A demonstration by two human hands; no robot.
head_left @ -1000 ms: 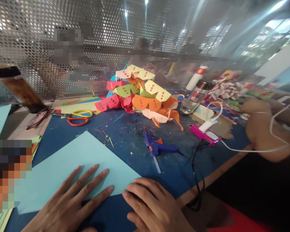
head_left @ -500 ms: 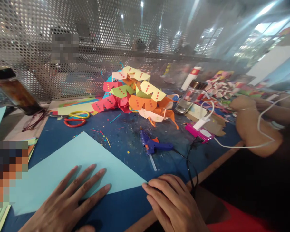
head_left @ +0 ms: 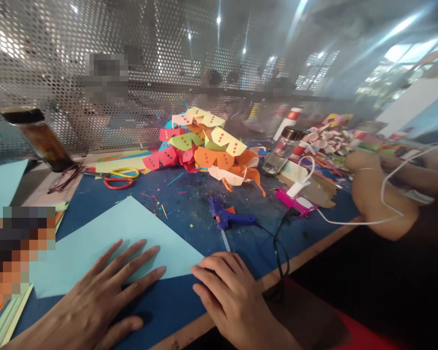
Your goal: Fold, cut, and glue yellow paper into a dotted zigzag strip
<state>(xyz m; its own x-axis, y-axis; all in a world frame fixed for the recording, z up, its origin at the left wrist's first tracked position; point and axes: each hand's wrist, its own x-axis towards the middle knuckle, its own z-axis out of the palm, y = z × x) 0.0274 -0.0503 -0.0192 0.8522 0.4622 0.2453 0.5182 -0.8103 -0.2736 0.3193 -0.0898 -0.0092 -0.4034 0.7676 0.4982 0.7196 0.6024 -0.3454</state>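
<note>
A light blue sheet of paper [head_left: 95, 243], triangular in outline and apparently folded, lies on the blue table [head_left: 175, 311]. My left hand [head_left: 109, 287] rests flat on it, fingers spread over its lower edge and thumb on the table. At the sheet's right corner, my right hand [head_left: 233, 291] has its fingers bent and held together. Its fingertips press on that corner and partly hide it. Just beyond my right hand lies a blue glue gun [head_left: 233, 217] with a clear glue stick.
Behind are folded paper pieces [head_left: 211, 150] in a colourful pile, scissors [head_left: 120, 180], a dark-filled bottle [head_left: 40, 141] and a clear bottle [head_left: 279, 153]. A pink power strip [head_left: 295, 201] with cables sits at right. Another person's arm [head_left: 379, 199] rests beyond it. Coloured paper stacks [head_left: 9, 316] lie left.
My right hand has shifted left and slightly up in view, and now covers more of the paper's right corner. The left hand stays flat on the sheet. The view has shifted slightly.
</note>
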